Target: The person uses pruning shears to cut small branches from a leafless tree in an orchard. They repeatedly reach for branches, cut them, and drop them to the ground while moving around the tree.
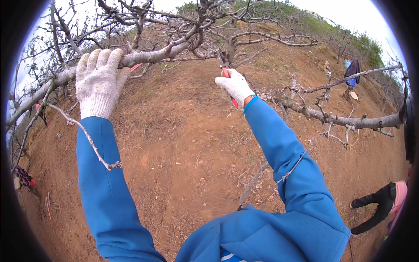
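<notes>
My left hand point(98, 78), in a white knit glove, is closed over a thick bare tree branch point(147, 56) at the upper left. The fingers wrap over its far side and the thumb lies along the right. In my right hand point(234, 84), also gloved, is a pair of pruning shears point(225, 71) with red handles. Their metal blades point up toward the dark, rough part of a trunk point(231, 49). Whether the blades touch wood I cannot tell. A thin twig point(88, 134) hangs in front of my left sleeve.
Another thick branch point(343, 121) crosses the right side, with a thin side shoot point(298, 163) over my right sleeve. Dry brown soil point(183, 157) slopes below. Dark clothing point(353, 70) hangs on the right. A person in black trousers point(376, 204) is at the lower right.
</notes>
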Demonstrator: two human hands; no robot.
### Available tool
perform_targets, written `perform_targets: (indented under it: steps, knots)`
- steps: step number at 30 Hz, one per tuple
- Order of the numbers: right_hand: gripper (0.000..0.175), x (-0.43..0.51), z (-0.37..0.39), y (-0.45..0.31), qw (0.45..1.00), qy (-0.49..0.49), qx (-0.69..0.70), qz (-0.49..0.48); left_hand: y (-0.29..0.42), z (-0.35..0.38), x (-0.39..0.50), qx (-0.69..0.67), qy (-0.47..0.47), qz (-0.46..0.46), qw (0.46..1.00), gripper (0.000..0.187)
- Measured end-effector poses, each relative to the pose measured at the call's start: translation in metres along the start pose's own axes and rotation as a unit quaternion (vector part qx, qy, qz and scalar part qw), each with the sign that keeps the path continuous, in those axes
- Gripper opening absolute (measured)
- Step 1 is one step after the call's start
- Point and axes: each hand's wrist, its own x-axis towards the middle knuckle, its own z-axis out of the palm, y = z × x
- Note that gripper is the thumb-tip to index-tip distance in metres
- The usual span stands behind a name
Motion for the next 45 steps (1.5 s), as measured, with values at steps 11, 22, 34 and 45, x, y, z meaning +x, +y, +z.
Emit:
perform_targets:
  steps: [11, 22, 34, 45]
  knots:
    - [0.05, 0.086, -0.038, -0.007, 0.965, 0.101, -0.235, -0.063, -0.002, 0.003, 0.003, 0.023, -0.068, -0.029, 0.997, 0.046]
    - [0.051, 0.174, -0.038, -0.018, 0.93, 0.107, -0.333, -0.109, 0.0, 0.01, 0.002, 0.035, -0.04, -0.035, 0.998, 0.045]
    - [0.049, 0.206, -0.034, -0.041, 0.887, 0.061, -0.431, -0.154, 0.001, 0.014, -0.002, 0.032, -0.027, -0.037, 0.998, 0.046]
    - [0.044, 0.22, -0.03, -0.059, 0.864, 0.011, -0.471, -0.179, -0.006, 0.022, -0.007, 0.038, -0.018, -0.046, 0.998, 0.046]
